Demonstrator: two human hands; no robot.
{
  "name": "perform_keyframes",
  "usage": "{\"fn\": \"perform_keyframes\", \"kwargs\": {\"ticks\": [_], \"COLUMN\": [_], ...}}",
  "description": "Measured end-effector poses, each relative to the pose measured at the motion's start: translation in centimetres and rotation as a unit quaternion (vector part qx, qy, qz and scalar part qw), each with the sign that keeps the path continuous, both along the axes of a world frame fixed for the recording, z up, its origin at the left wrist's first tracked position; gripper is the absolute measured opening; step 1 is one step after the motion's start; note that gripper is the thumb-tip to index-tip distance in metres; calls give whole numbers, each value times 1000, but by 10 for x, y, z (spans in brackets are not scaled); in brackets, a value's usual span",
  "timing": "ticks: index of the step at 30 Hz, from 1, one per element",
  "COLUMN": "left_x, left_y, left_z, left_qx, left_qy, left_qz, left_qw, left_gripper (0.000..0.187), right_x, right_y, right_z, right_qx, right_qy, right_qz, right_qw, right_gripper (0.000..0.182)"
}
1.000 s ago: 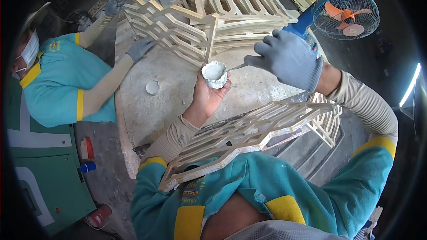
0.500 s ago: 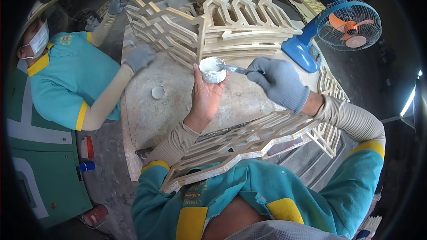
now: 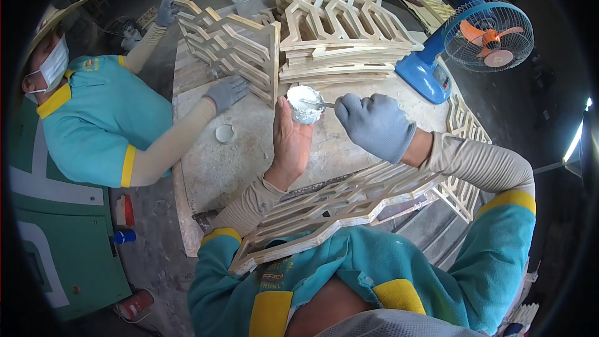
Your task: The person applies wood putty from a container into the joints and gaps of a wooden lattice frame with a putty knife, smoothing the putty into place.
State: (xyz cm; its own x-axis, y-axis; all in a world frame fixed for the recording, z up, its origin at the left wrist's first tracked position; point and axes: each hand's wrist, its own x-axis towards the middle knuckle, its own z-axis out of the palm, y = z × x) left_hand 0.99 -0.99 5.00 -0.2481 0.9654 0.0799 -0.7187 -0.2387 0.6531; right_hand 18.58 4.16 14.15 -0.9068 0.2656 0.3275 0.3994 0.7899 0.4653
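Note:
Bare and palm up, my left hand is closed around a small cup of white paste, its rim caked with the stuff. My right hand, in a grey glove, grips a putty knife whose tip is inside the cup, in the paste. Much of the knife's handle is hidden by the glove. A wooden lattice panel leans between my body and the table edge, below both hands.
Across the worktable, a co-worker in grey gloves holds another lattice panel upright. Stacked lattice panels stand at the back, beside a blue fan. A round white lid lies on the table at left.
My right hand has shifted left and slightly down, bringing the knife deeper into the cup. The cup has moved slightly right. The co-worker's lower hand has moved right toward their panel.

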Motion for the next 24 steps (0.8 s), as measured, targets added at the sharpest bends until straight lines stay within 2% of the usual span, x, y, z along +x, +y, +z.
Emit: {"fn": "perform_keyframes", "kwargs": {"ticks": [3,5,7,12,15,19,22,24], "left_x": [0,-2,-2,-5,-4,-7,-8,-8], "left_y": [1,2,4,11,13,16,16,16], "left_z": [0,2,-3,-12,-10,-14,-15,-11], "left_qx": [-2,-5,-12,-40,-38,-52,-44,-44], "left_qy": [-7,-35,-64,-129,-139,-138,-113,-91], "left_qz": [-9,-50,-64,-72,-70,-48,-41,-34], "left_qw": [1000,998,996,988,987,988,992,994], "left_gripper": [57,57,57,56,55,53,52,52], "right_x": [1,1,0,4,7,8,8,7], "right_y": [4,9,20,0,0,10,8,6], "right_z": [1,0,4,10,9,9,14,14], "right_qx": [12,8,-198,-206,-151,-100,-133,-251], "right_qy": [3,5,84,92,33,6,-13,44], "right_qz": [17,13,-61,-27,-1,18,-22,-29], "right_qw": [1000,1000,975,974,988,995,991,967], "right_gripper": [16,15,14,17,23,23,20,16]}}
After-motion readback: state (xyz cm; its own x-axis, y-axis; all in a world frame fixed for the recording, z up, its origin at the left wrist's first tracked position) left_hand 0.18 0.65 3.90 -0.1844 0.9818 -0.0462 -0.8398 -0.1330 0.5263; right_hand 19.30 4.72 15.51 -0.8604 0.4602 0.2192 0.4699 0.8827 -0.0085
